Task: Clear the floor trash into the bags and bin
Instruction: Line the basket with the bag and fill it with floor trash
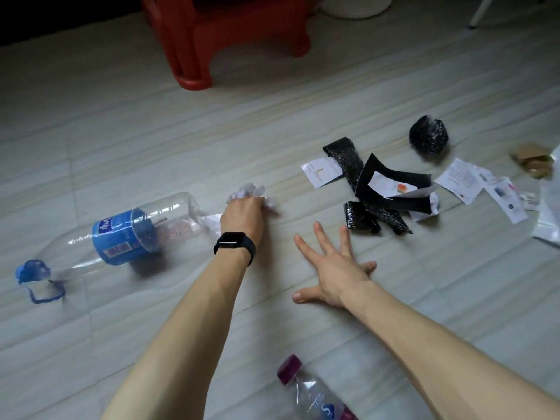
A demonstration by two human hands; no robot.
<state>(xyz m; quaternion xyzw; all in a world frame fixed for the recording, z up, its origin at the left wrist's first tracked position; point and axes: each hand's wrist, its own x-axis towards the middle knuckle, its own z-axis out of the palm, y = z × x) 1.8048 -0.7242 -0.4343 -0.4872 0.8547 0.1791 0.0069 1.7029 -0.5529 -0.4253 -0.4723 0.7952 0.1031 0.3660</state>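
Note:
My left hand (pixel 242 212) grips a crumpled white paper (pixel 251 190) on the floor, beside the open end of a large clear bottle (pixel 121 234) with a blue label that lies on its side. My right hand (pixel 335 268) hovers with fingers spread, holding nothing, just left of a pile of black wrappers (pixel 372 189) and white paper slips (pixel 321 171). A black crumpled ball (pixel 428 138) lies behind the pile. More white leaflets (pixel 485 183) spread to the right. A small bottle with a purple cap (pixel 315 392) lies near the bottom edge.
A red plastic stool (pixel 224 40) stands at the back centre. Brown cardboard scraps (pixel 533 159) and a white plastic bag (pixel 550 213) lie at the right edge. A blue cap with its ring (pixel 33 274) sits at the big bottle's neck, far left.

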